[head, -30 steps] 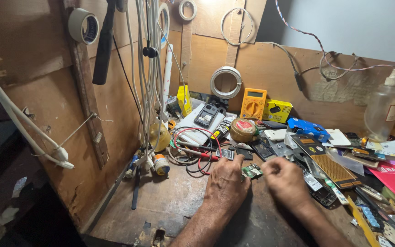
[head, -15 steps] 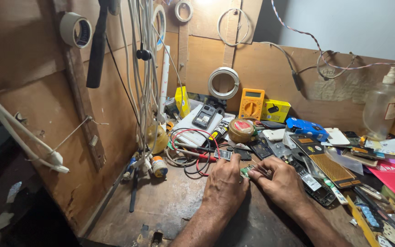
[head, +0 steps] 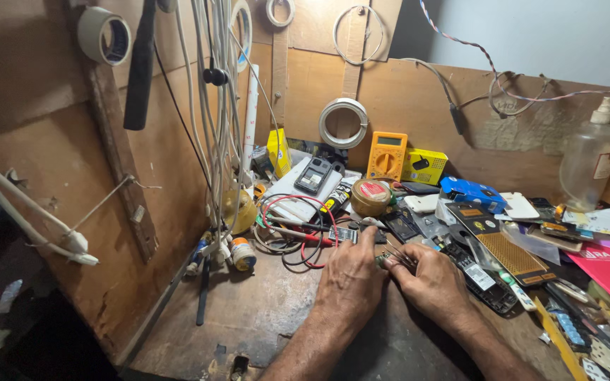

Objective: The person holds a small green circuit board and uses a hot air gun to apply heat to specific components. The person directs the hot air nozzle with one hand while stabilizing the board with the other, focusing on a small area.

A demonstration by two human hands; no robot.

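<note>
Two hands are meeting at the middle of the wooden tabletop point(head: 262, 310), pinching a small green circuit board point(head: 384, 259) between them. The left hand point(head: 351, 282) is gripping it from nine o'clock, fingers point(head: 370, 240) curled together; the right hand point(head: 435, 282) is pressing thin metal tweezers point(head: 400, 255) to it from three o'clock. At twelve o'clock, a tape roll point(head: 371, 197) and yellow multimeter point(head: 387, 156) are sitting well apart.

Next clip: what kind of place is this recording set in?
Most likely a small electronics or phone repair bench. A yellow multimeter stands against the wooden back board, phone parts litter the worktop, and both hands, left hand and right hand, work on a small circuit board.
</note>
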